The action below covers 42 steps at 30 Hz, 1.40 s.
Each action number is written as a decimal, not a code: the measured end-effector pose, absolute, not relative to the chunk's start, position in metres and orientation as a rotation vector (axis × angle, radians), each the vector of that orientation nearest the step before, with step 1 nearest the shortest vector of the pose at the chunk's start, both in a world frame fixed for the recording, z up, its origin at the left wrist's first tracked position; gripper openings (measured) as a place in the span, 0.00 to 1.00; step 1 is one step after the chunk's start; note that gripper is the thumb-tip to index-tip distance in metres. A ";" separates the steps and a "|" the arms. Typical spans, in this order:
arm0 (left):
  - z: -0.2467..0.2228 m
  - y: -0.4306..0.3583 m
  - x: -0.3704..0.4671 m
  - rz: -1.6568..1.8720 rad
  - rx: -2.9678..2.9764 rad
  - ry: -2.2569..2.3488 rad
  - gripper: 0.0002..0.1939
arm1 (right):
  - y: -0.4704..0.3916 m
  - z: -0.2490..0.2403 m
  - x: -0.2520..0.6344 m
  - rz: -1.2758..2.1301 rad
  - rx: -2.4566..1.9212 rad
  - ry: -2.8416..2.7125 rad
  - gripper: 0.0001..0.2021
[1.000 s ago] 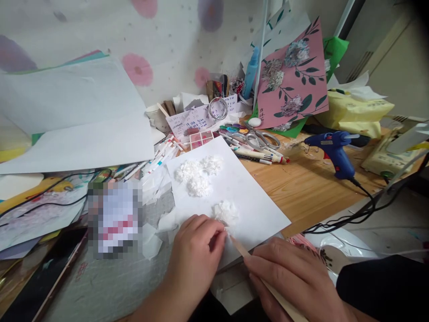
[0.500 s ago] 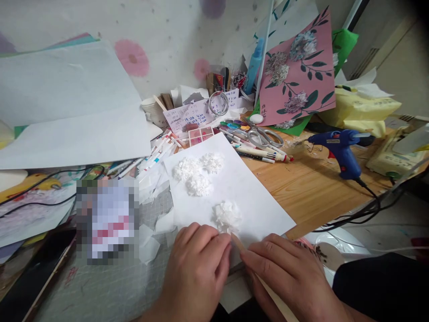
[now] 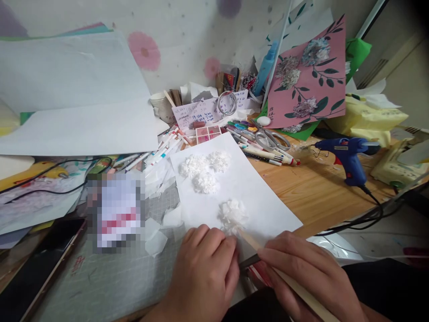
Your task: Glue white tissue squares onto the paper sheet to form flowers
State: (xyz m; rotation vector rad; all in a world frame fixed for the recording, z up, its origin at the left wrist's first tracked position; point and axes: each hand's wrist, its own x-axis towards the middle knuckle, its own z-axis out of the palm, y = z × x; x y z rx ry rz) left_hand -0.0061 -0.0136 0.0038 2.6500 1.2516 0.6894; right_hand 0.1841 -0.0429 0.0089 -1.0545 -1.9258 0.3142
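Since the earlier frames, the left hand [image 3: 208,264] has drawn slightly back from the ruffled white flower [image 3: 233,213], and the tip of the pale wooden stick [image 3: 251,241] has come to that flower's near edge. The right hand [image 3: 303,270] grips the stick; the left hand's fingers curl inward, their hold hidden. The flower lies on a white sheet [image 3: 264,205] just beyond both hands, three white tufts [image 3: 205,181] farther off. Right of the right hand, a blue glue gun [image 3: 345,150] rests on the surface [image 3: 290,183].
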 end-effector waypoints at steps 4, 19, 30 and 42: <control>0.004 -0.013 -0.006 0.687 2.663 1.243 0.09 | -0.040 0.009 0.182 0.433 -1.043 -1.951 0.15; 0.022 -0.001 -0.093 0.738 2.615 1.699 0.03 | -0.041 0.012 0.188 0.190 -1.093 -2.001 0.08; 0.035 0.036 -0.094 0.290 2.360 1.765 0.08 | -0.043 -0.001 0.194 0.088 -1.071 -2.130 0.10; 0.030 0.040 -0.099 0.443 2.226 1.743 0.02 | -0.042 0.005 0.193 0.087 -1.040 -2.124 0.09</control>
